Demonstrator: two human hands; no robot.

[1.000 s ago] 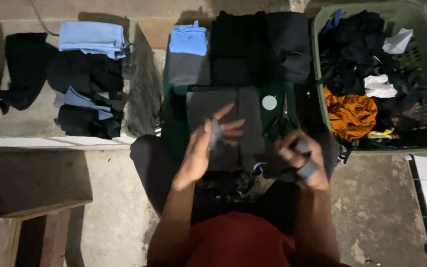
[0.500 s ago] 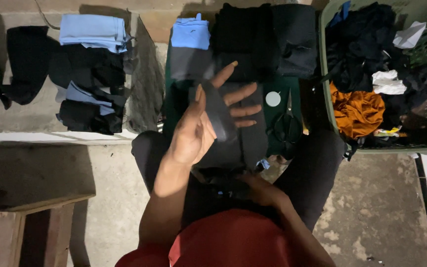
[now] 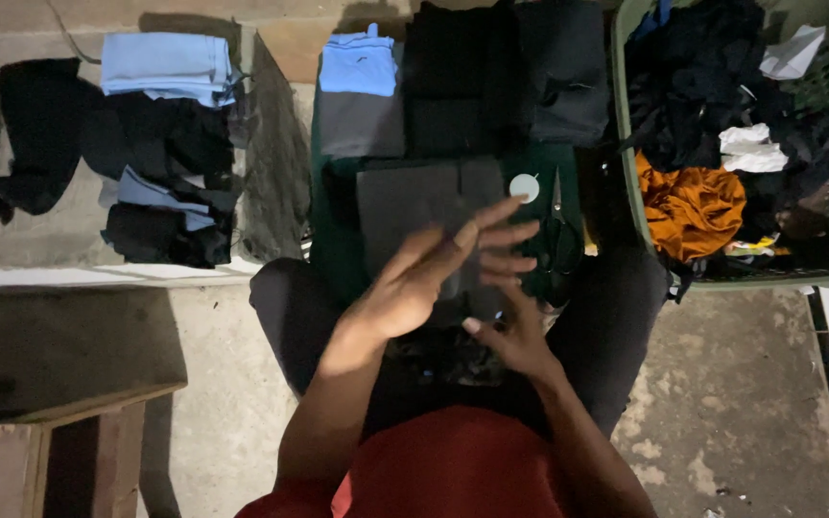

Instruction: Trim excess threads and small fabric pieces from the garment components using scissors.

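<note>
Left hand (image 3: 434, 273) hovers flat with fingers spread, gripping nothing, just above the dark grey folded garment (image 3: 414, 206); right hand (image 3: 510, 331), also open and empty, sits at that garment's near edge. Right of the garment stands a green laundry basket (image 3: 630, 192).

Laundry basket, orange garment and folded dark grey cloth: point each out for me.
Laundry basket (image 3: 623, 144): head view, on its green left wall.
Orange garment (image 3: 691, 211): head view, middle of the crumpled cloth.
Folded dark grey cloth (image 3: 410, 197): head view, upper flat part.
</note>
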